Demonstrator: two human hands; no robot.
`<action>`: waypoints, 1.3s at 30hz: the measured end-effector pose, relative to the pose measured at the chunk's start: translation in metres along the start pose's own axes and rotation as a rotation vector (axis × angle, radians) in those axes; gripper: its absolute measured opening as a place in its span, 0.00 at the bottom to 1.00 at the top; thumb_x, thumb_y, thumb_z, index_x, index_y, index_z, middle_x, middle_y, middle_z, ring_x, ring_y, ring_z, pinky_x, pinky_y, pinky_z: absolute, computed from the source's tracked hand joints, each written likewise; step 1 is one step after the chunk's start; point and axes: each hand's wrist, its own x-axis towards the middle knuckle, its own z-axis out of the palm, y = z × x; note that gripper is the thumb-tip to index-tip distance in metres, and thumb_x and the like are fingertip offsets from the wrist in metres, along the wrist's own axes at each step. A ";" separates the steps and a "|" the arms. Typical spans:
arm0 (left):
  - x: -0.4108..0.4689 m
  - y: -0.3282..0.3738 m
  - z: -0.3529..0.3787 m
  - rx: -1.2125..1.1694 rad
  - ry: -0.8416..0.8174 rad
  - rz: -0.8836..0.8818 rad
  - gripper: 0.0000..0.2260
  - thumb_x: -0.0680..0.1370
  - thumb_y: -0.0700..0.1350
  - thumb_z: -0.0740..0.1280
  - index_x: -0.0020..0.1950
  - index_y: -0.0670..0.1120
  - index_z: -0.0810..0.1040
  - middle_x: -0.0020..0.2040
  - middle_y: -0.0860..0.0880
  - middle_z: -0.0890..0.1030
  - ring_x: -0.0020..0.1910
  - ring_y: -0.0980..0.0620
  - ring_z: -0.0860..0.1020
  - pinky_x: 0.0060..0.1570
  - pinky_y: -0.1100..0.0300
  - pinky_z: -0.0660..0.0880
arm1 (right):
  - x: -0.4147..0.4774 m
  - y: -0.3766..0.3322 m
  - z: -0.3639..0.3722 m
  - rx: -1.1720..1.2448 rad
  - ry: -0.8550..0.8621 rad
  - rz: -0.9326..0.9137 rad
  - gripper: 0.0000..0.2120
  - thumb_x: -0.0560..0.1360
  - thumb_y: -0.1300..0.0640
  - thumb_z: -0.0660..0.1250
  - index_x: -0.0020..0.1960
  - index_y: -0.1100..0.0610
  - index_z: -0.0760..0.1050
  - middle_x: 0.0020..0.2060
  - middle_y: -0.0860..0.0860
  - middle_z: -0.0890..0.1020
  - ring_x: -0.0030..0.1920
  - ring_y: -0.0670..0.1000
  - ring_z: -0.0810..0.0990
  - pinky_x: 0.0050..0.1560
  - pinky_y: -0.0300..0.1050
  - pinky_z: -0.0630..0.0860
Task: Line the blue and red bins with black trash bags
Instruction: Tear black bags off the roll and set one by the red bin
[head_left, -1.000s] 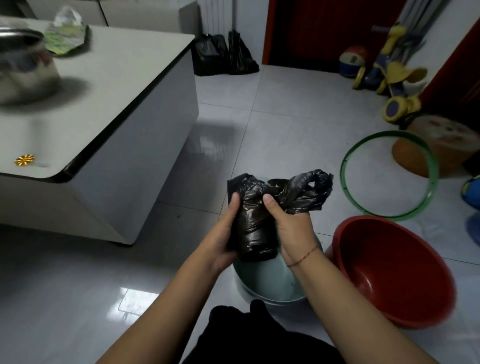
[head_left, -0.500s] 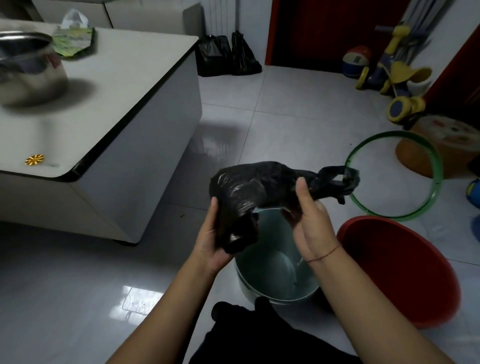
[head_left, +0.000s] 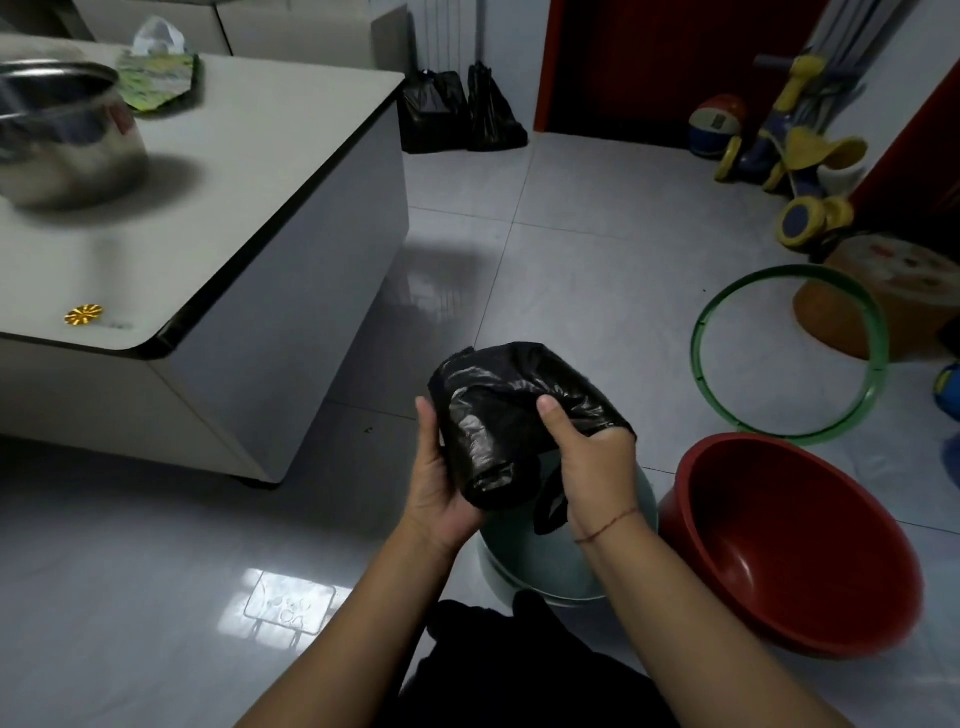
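Note:
A bundle of black trash bags is held between both hands above the pale blue bin. My left hand cups the bundle from below and the left. My right hand grips its upper right part, thumb pressed on top, and a loose black handle hangs below that hand into the bin. The blue bin stands on the floor, largely hidden by my hands and forearms. The red bin sits tilted on the floor just right of the blue one, unlined.
A white low table with a steel pot stands to the left. A green hoop lies beyond the red bin, by an orange stool and a toy scooter. Two full black bags rest by the far wall.
The bag's stretched-out handle end has been drawn back in under my right hand. Both hands have come closer together around the bundle.

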 end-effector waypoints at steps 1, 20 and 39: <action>-0.001 0.001 -0.002 -0.021 -0.010 0.017 0.35 0.69 0.62 0.68 0.65 0.37 0.75 0.64 0.35 0.76 0.64 0.38 0.75 0.63 0.43 0.72 | 0.002 -0.002 -0.003 -0.004 0.027 -0.008 0.09 0.69 0.52 0.73 0.48 0.54 0.82 0.46 0.50 0.85 0.50 0.50 0.83 0.57 0.51 0.78; -0.005 -0.004 -0.007 0.060 -0.061 -0.039 0.39 0.68 0.60 0.71 0.70 0.37 0.69 0.71 0.36 0.69 0.72 0.39 0.66 0.72 0.43 0.60 | -0.010 0.014 -0.010 0.125 -0.113 0.057 0.17 0.64 0.51 0.76 0.51 0.56 0.82 0.48 0.53 0.86 0.51 0.53 0.84 0.56 0.53 0.78; -0.022 0.035 -0.069 0.167 0.352 0.136 0.15 0.75 0.49 0.65 0.56 0.42 0.82 0.55 0.42 0.83 0.54 0.45 0.82 0.52 0.46 0.79 | 0.040 0.005 -0.074 0.235 0.131 -0.003 0.07 0.71 0.59 0.72 0.47 0.62 0.81 0.44 0.55 0.86 0.48 0.54 0.84 0.47 0.47 0.80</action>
